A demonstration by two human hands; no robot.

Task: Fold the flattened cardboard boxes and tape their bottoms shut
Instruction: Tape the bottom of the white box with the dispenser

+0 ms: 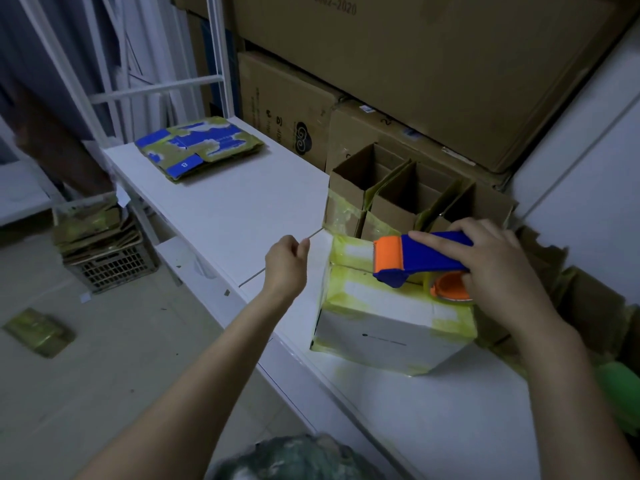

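Note:
A folded white cardboard box (388, 330) with yellowish tape marks stands bottom-up on the white table (221, 216). My right hand (495, 268) grips a blue and orange tape dispenser (415, 258) that sits on the box's flaps. My left hand (287, 265) hovers just left of the box with its fingers curled; whether it pinches a tape end I cannot tell. A stack of flattened blue and yellowish boxes (199, 147) lies at the table's far left end.
Several open brown boxes (391, 192) stand in a row behind the white box. Large brown cartons (415, 64) are piled at the back. On the floor left, a crate with flattened cardboard (100, 240) and a loose flat piece (38, 332).

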